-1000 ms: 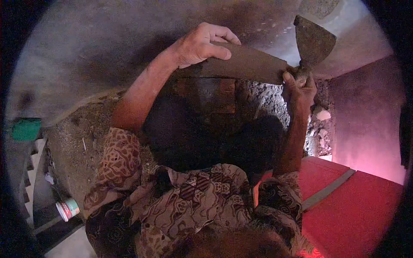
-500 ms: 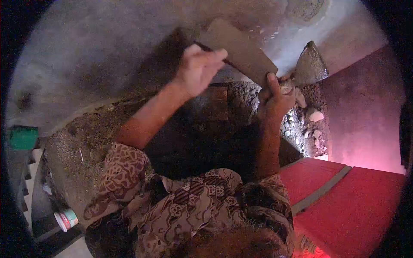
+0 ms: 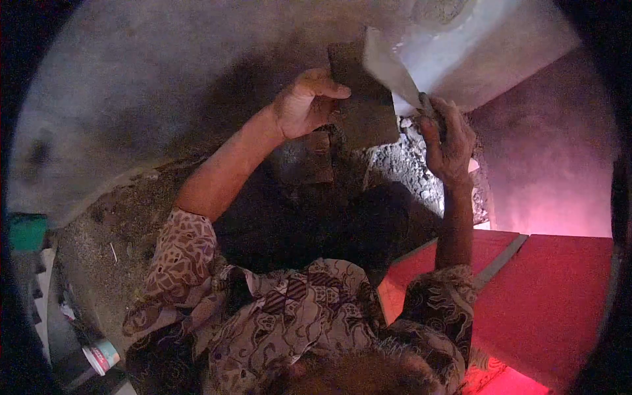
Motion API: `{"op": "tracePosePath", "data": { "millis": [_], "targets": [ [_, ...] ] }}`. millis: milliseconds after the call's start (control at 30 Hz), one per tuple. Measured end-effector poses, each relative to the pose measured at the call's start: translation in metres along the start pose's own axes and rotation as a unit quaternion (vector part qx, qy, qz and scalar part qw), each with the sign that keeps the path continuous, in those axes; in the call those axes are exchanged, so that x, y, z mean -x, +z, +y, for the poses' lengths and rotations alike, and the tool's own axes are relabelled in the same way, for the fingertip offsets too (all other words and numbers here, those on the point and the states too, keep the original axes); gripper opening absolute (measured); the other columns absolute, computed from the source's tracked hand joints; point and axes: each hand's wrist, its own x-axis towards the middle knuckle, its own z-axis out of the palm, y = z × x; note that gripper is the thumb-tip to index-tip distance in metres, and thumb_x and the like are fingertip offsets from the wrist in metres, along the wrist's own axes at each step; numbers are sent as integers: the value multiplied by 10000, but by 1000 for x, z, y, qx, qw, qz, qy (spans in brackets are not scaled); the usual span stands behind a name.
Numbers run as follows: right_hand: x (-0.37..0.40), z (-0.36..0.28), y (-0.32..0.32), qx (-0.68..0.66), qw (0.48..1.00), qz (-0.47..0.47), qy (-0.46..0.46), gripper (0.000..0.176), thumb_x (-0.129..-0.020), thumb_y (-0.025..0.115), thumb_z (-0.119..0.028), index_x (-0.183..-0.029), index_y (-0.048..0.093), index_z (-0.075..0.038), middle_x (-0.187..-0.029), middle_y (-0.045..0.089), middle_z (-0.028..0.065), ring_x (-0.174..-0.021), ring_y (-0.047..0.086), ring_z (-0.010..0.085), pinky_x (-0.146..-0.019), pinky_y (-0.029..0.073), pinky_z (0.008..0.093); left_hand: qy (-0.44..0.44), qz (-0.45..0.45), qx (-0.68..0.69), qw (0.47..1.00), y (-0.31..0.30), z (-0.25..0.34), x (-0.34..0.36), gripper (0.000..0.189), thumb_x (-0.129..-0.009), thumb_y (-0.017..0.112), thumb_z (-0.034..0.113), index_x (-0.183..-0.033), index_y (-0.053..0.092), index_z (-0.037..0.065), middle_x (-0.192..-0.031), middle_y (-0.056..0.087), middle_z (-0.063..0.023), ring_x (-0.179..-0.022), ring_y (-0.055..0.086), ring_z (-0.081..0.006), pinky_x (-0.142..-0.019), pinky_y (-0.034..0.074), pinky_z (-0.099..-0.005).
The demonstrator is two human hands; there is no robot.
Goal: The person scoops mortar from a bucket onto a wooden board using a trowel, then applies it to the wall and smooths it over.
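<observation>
A dark flat tile (image 3: 365,108) is tilted in front of me, with my left hand (image 3: 309,102) gripping its left edge, thumb on its face. My right hand (image 3: 451,141) is closed round the handle of a trowel (image 3: 388,62). The trowel's pale blade points up and left and overlaps the upper right part of the tile; whether they touch is hard to tell. Below the hands lie rubble (image 3: 418,161) and a small brownish block (image 3: 320,158).
Red panels (image 3: 546,289) with a grey strip between them stand at the lower right. A grey wall (image 3: 164,79) rises ahead. At the left are a green object (image 3: 27,232) and a white printed cup (image 3: 102,356). Gritty ground (image 3: 99,263) lies at the left.
My left hand has taken hold of the tile's left edge. My right hand has let go of the tile and moved right, and the trowel has swung left over the tile. The tile looks darker and tilted differently.
</observation>
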Motion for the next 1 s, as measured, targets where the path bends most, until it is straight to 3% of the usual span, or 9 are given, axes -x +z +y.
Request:
{"op": "tracePosePath", "data": {
  "millis": [267,333,567,667,733,800,833,933,1000],
  "targets": [
    [-5,4,-1,3,995,-70,-68,247,-800,683,-86,-1023,610,-6,-842,611,142,-728,615,319,-647,488,373,36,-22,28,999,-2,1,24,465,-792,607,62,-1245,508,31,-1147,617,-119,-999,641,-245,-831,554,-415],
    [1,7,-3,-26,992,-123,-9,225,-787,689,-67,-990,624,6,-830,608,139,-721,609,318,-651,486,372,35,8,16,999,-6,-4,29,464,-778,608,34,-1232,513,17,-1132,620,-120,-1006,634,-252,-835,552,-419],
    [7,15,-17,-39,990,-132,0,246,-800,670,-66,-1038,638,-14,-940,652,155,-827,633,332,-751,509,383,50,-21,-28,998,0,4,36,480,-740,646,3,-1202,520,-26,-1110,627,-116,-979,639,-246,-800,549,-392],
    [11,26,-29,11,989,-147,0,246,-829,645,-89,-1065,634,-22,-971,655,150,-888,636,331,-784,509,391,47,-24,-92,994,-7,8,39,600,-717,686,168,-1254,493,-18,-1165,619,-107,-1072,594,-233,-953,450,-381],
    [8,24,-30,47,986,-159,-6,238,-848,629,-103,-1074,631,-26,-981,654,148,-917,636,327,-795,507,395,61,14,-48,997,-16,12,43,430,-751,649,12,-1159,524,-39,-1044,635,-137,-876,667,-235,-739,558,-372],
    [7,21,-32,26,982,-130,136,235,-873,612,-134,-1084,628,-31,-1009,651,142,-946,630,304,-808,500,397,61,18,-47,997,-18,19,44,415,-759,643,18,-1151,522,-39,-1032,635,-139,-876,667,-236,-740,557,-372],
    [8,23,-30,27,982,-129,136,235,-873,612,-134,-1084,628,-31,-1009,651,142,-946,630,304,-808,500,397,58,23,-42,997,-16,19,43,400,-766,638,24,-1143,520,-40,-1020,634,-141,-876,666,-236,-741,556,-372],
    [13,29,-13,-321,877,-51,353,232,-941,566,-233,-1033,618,-26,-753,598,54,-625,544,143,-561,445,279,23,38,-71,996,-13,9,40,413,-770,630,43,-1157,512,-43,-1009,635,-132,-875,668,-245,-743,559,-386],
    [-7,2,10,-461,809,-54,361,263,-957,541,-297,-986,593,-41,-669,535,15,-502,452,86,-421,335,228,21,29,-59,998,-10,3,38,424,-768,628,48,-1166,513,-44,-1023,635,-137,-886,665,-248,-752,558,-388]
  ]
}}
